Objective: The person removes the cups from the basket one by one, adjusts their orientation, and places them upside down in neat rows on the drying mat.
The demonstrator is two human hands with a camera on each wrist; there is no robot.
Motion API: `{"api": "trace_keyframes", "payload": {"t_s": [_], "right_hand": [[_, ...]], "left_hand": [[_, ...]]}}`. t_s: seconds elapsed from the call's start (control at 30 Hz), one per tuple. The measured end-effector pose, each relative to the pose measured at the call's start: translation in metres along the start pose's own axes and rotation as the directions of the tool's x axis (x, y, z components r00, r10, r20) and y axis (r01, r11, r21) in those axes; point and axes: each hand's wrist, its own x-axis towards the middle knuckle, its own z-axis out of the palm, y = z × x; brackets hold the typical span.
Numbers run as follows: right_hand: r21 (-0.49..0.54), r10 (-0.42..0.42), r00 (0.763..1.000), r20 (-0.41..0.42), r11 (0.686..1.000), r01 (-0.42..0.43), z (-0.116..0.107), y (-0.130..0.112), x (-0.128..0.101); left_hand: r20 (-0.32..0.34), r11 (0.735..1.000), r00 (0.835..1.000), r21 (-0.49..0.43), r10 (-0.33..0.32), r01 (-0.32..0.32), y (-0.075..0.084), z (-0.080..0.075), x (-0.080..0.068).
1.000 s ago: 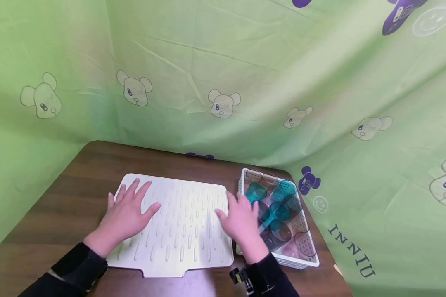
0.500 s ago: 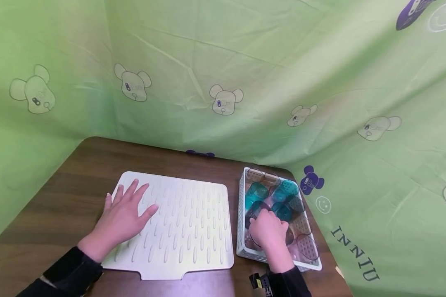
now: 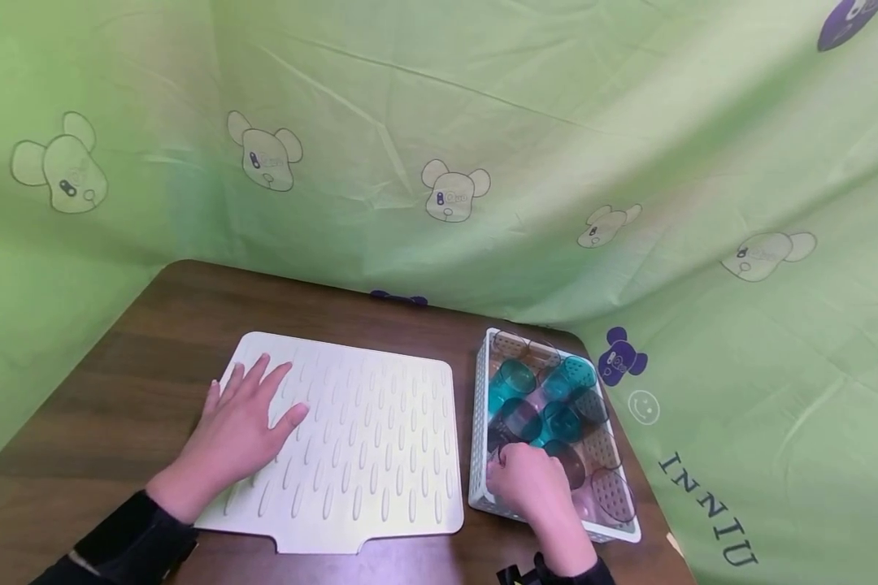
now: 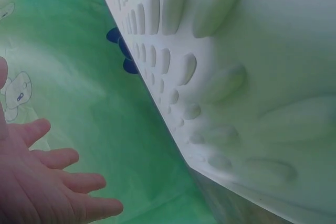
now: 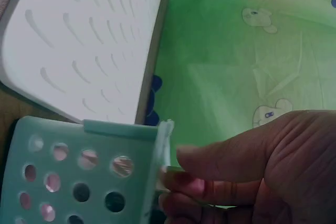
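My left hand [image 3: 241, 422] lies flat, fingers spread, on the left part of a white ridged mat [image 3: 380, 455]; the left wrist view shows the straight fingers [image 4: 42, 182] beside the mat [image 4: 252, 77]. My right hand [image 3: 527, 479] reaches into the near left corner of a white perforated basket [image 3: 478, 422] that holds several translucent teal, purple and pink cups [image 3: 515, 378]. Its fingers curl over a dark cup there. In the right wrist view the thumb and fingers [image 5: 252, 166] pinch a thin clear rim just inside the basket wall [image 5: 68, 182]. The cup's body is hidden by the hand.
Mat and basket sit side by side on a dark brown wooden table [image 3: 117, 366]. A green cloth with bear prints [image 3: 483, 122] hangs close behind and to both sides. The basket stands near the table's right edge.
My right hand left the mat's right edge, moved into the basket and curled onto a cup near its front left corner. The left hand stayed flat on the mat.
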Motion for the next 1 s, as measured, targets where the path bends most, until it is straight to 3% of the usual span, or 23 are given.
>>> {"api": "trace_keyframes", "payload": {"t_s": [0.17, 0.33, 0.47, 0.53, 0.6, 0.63, 0.67, 0.73, 0.8, 0.87, 0.9, 1.0], "right_hand": [[0.007, 0.008, 0.998, -0.065, 1.000, -0.008, -0.018, 0.000, -0.004], [0.147, 0.031, 0.982, -0.186, 0.989, -0.004, -0.043, -0.002, -0.008], [0.313, 0.014, 0.953, -0.303, 0.946, 0.086, -0.054, -0.010, -0.003], [0.427, 0.020, 0.944, -0.331, 0.895, 0.131, -0.053, -0.020, 0.003], [0.580, 0.021, 0.948, -0.316, 0.796, 0.176, -0.046, -0.032, 0.012], [0.658, 0.023, 0.953, -0.303, 0.729, 0.191, -0.041, -0.040, 0.018], [0.741, 0.022, 0.961, -0.276, 0.642, 0.198, -0.036, -0.048, 0.023], [0.886, -0.008, 0.976, -0.216, 0.419, 0.199, -0.025, -0.066, 0.032], [0.966, -0.066, 0.987, -0.145, 0.204, 0.156, -0.013, -0.084, 0.039], [0.996, -0.131, 0.988, -0.081, 0.029, 0.086, -0.001, -0.099, 0.042], [0.998, -0.167, 0.985, -0.052, -0.034, 0.047, 0.005, -0.105, 0.043], [0.987, -0.265, 0.964, 0.035, -0.142, -0.075, 0.022, -0.119, 0.044]], "left_hand": [[-0.033, 0.999, 0.999, -0.023, 0.027, -0.027, 0.000, 0.000, 0.001], [-0.063, 0.992, 0.996, -0.106, 0.065, -0.072, 0.004, -0.001, 0.003], [-0.070, 0.982, 0.995, -0.171, 0.067, -0.078, 0.007, -0.003, 0.002], [-0.068, 0.977, 0.996, -0.203, 0.059, -0.072, 0.010, -0.004, 0.002], [-0.070, 0.970, 0.996, -0.231, 0.061, -0.075, 0.014, -0.003, 0.002], [-0.065, 0.966, 0.996, -0.245, 0.063, -0.077, 0.016, -0.003, 0.001], [-0.060, 0.962, 0.996, -0.258, 0.070, -0.084, 0.018, -0.002, 0.001], [-0.057, 0.954, 0.993, -0.278, 0.101, -0.113, 0.023, 0.002, 0.000], [-0.057, 0.941, 0.988, -0.300, 0.143, -0.154, 0.028, 0.005, -0.003], [-0.073, 0.926, 0.981, -0.323, 0.181, -0.195, 0.032, 0.007, -0.005], [-0.092, 0.916, 0.975, -0.334, 0.203, -0.222, 0.034, 0.008, -0.006], [-0.157, 0.890, 0.955, -0.351, 0.250, -0.290, 0.039, 0.011, -0.007]]}}
